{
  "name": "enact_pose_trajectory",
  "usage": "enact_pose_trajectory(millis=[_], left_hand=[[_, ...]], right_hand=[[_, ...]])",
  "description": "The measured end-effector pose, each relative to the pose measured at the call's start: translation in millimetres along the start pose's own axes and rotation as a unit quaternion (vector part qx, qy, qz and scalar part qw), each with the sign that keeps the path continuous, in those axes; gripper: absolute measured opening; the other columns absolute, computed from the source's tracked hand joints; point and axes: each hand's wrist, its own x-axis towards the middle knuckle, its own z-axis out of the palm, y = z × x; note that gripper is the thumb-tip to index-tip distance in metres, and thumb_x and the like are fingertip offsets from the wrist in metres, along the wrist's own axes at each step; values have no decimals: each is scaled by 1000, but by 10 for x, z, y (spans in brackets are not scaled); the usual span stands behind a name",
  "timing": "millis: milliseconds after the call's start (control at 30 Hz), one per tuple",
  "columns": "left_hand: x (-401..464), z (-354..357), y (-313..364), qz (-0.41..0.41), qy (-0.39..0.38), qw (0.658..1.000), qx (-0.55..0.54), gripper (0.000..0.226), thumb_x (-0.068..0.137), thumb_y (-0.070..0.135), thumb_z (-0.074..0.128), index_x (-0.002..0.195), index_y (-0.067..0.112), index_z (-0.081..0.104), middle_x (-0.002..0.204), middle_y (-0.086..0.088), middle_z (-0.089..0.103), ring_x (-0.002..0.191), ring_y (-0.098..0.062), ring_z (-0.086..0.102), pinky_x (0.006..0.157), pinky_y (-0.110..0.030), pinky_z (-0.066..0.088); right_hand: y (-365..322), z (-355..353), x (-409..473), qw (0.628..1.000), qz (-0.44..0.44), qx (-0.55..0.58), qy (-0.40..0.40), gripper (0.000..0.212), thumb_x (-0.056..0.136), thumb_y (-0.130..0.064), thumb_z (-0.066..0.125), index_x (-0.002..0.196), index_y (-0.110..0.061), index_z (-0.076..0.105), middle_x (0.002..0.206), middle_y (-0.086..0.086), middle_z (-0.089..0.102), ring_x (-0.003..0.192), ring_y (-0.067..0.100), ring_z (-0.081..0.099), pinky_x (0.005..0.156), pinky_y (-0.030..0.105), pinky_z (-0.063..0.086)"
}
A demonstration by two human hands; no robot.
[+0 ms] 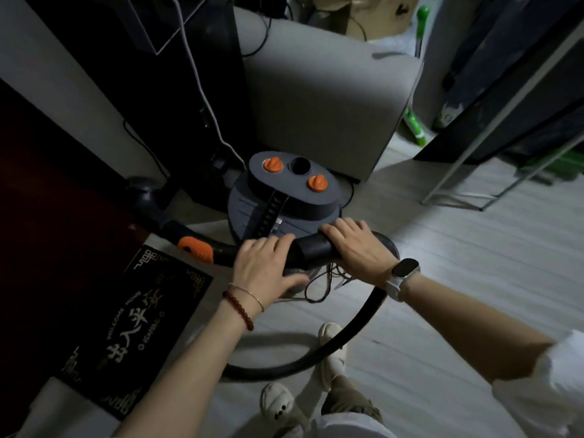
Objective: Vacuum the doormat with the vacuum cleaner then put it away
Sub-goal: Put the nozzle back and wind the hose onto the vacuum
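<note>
A: Right hand (354,245), centre of the frame, has its fingers curled over the thick black hose cuff (311,249); the left hand (265,267) just left of it lies on the hose (357,330) where it joins the cuff, fingers fairly straight, and I can't tell if the thumb wraps under

B: And the machine itself?

A: The vacuum cleaner (284,197) stands just above the hands, its round socket open on top between two orange knobs. The doormat (126,324) lies at lower left

B: What might go wrong?

A: The hose loops around the feet at the bottom, so a step could snag it and tug the canister. Loose cords (322,284) under the hands could also catch on the cuff
</note>
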Motion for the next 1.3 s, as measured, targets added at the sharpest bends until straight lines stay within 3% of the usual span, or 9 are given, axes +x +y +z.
enact_pose_trajectory(millis=[133, 300, 367, 500, 700, 900, 1033, 1133, 1300], left_hand=[[375, -141, 134, -55, -31, 996, -65, 73, 72, 71, 53, 129, 26, 47, 121, 5, 62, 110, -19, 59, 80, -30, 43], [589, -150, 155, -186, -59, 953, -233, 71, 59, 75, 52, 112, 29, 62, 100, 3, 70, 90, -14, 64, 78, -31, 47], [716, -117, 103, -198, -118, 884, -406, 44, 71, 61, 66, 89, 22, 64, 76, 0, 66, 58, -3, 59, 64, -31, 48], [890, -178, 43, -279, -202, 694, -632, 74, 65, 75, 49, 78, 3, 59, 51, -4, 55, 37, -13, 47, 42, -18, 39], [1235, -287, 254, -255, -22, 762, -595, 30, 82, 35, 60, 105, 21, 48, 62, -3, 63, 42, -16, 57, 44, -27, 50], [1449, -290, 202, -203, 65, 894, -394, 62, 62, 60, 67, 113, 28, 52, 95, 13, 59, 94, -10, 58, 78, -26, 45], [1460, -283, 48, -231, 107, 863, -436, 45, 59, 64, 58, 92, 34, 57, 80, 16, 61, 78, 1, 58, 69, -16, 46], [1439, -324, -221, -243, 127, 824, -497, 15, 76, 37, 71, 80, 35, 57, 78, 10, 62, 68, 8, 57, 62, -8, 44], [1300, -295, -858, -285, 136, 763, -565, 35, 61, 48, 69, 87, 27, 62, 83, 0, 65, 78, -21, 63, 70, -33, 52]], right_hand=[[447, -124, 97, 998, 10, 65, 25, 60, 68, -23, 70, 121, -17, 43, 109, 9, 59, 97, 27, 54, 78, 39, 44], [992, -51, 165, 977, 102, 186, 11, 48, 83, -20, 63, 126, -17, 42, 116, 11, 55, 109, 31, 51, 93, 47, 38], [1075, -21, 266, 980, 101, 169, 29, 47, 83, -17, 61, 124, -20, 38, 116, 13, 56, 108, 34, 52, 93, 52, 41], [1176, -135, 623, 989, 53, 78, 118, 39, 80, -26, 41, 118, -18, 41, 110, 13, 60, 101, 34, 56, 88, 48, 42], [1289, -319, 1142, 983, -23, 9, 181, 39, 82, -24, 50, 120, -20, 48, 110, 8, 60, 104, 25, 45, 87, 40, 29], [1403, -422, 1447, 964, -91, -30, 247, 34, 83, -19, 46, 117, -21, 47, 107, 11, 63, 103, 30, 54, 92, 43, 30], [1292, -302, 1625, 970, -104, -11, 218, 42, 82, -15, 53, 123, -20, 45, 112, 10, 61, 109, 26, 47, 95, 44, 36], [1126, -226, 1830, 982, -94, 25, 163, 55, 78, -23, 65, 128, -17, 41, 114, 10, 61, 107, 28, 54, 91, 42, 45], [702, -32, 2256, 990, -38, 90, 101, 60, 81, -32, 59, 133, -20, 33, 122, 15, 57, 114, 35, 53, 98, 50, 41]])
